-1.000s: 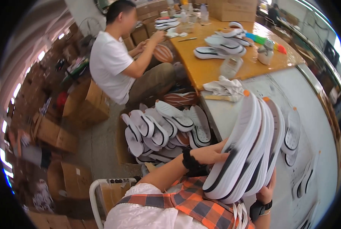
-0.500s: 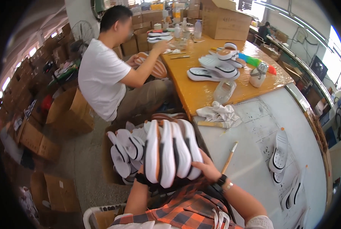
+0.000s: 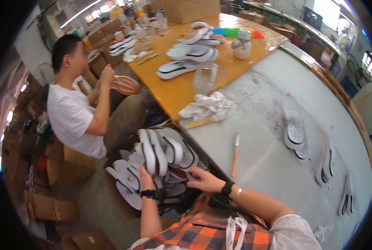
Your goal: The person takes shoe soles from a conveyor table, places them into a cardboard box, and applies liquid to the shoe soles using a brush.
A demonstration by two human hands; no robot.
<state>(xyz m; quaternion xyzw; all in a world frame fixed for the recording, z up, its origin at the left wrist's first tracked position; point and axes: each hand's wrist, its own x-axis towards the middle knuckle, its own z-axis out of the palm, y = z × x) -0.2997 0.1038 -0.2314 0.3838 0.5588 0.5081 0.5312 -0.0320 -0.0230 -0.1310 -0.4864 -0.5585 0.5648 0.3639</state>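
Note:
A row of white shoe soles [image 3: 150, 155] with black stripes stands tilted over the box of soles in front of me. My left hand [image 3: 147, 180] is at the lower left end of the row, pressed against the outermost sole; part of its fingers is hidden. My right hand [image 3: 206, 181] is beside the right end of the row, thumb and fingers apart, holding nothing. Beneath and around the row lie more white soles [image 3: 126, 173], piled in the box. Some brownish undersides show among them.
A grey-white worktop [image 3: 261, 166] on the right carries a wooden-handled brush [image 3: 235, 154], a crumpled white cloth [image 3: 209, 107] and several soles [image 3: 293, 127]. Beyond it, an orange-brown table [image 3: 152, 83] holds stacked soles, a clear bottle [image 3: 205, 79] and a jar [image 3: 241, 46]. A co-worker [image 3: 75, 100] sits at left holding a sole.
The row of soles has gone down and left onto the pile in the box. My right hand has let go of it and opened. The view has turned toward the right.

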